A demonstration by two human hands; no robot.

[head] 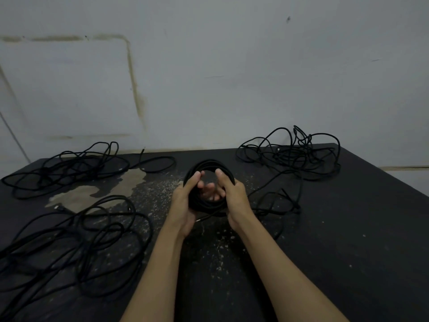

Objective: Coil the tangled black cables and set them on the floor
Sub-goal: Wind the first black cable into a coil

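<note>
One cable coil (207, 185) nearly wound, held above the black table (348, 228): left hand (184, 201) and right hand (234, 201) each wrapped round a side of it, a loose tail (267, 184) trailing right. Left to do, by my reading: three tangles remain on the table, far left (65, 169), near left (76, 240), far right (294, 154). Floor out of view; whether the tail joins the right tangle is unclear.
</note>
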